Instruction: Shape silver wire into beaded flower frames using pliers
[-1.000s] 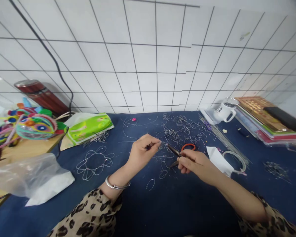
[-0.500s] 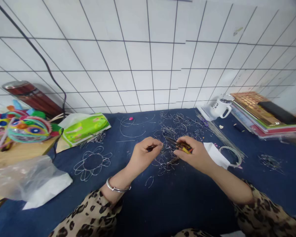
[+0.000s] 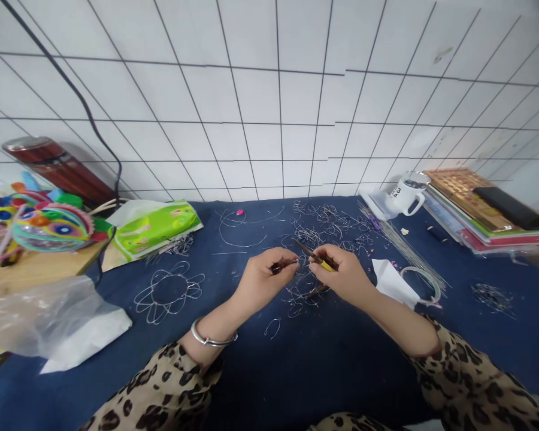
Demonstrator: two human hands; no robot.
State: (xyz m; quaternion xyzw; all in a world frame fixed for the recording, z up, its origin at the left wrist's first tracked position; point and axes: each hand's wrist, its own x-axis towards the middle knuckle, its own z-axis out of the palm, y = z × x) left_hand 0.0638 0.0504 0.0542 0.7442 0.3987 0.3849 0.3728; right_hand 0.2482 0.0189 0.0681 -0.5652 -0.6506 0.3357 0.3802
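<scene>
Over the middle of the blue cloth, my left hand (image 3: 267, 276) pinches a thin piece of wire (image 3: 291, 262) between thumb and fingers. Close beside it, my right hand (image 3: 344, 276) is closed around pliers (image 3: 321, 261) with yellow on the handles, their dark jaws pointing up and left. The two hands are a small gap apart. Behind and below them spreads a tangle of bent wire pieces (image 3: 318, 227). A flower-shaped wire frame (image 3: 168, 291) of loops lies to the left. One small curved wire (image 3: 272, 327) rests in front of my left hand.
On the left are a green tissue pack (image 3: 159, 233), a plastic bag (image 3: 72, 323), a dark red flask (image 3: 58, 167) and colourful crafts (image 3: 49, 227). At right lie straight wires (image 3: 406, 251), a wire coil (image 3: 424, 281), white paper (image 3: 393, 281), a mug (image 3: 408, 193) and stacked books (image 3: 485, 209).
The pliers have turned in my right hand, so their jaws now point more steeply up and left. My right hand has shifted slightly left; my left hand keeps its pinch.
</scene>
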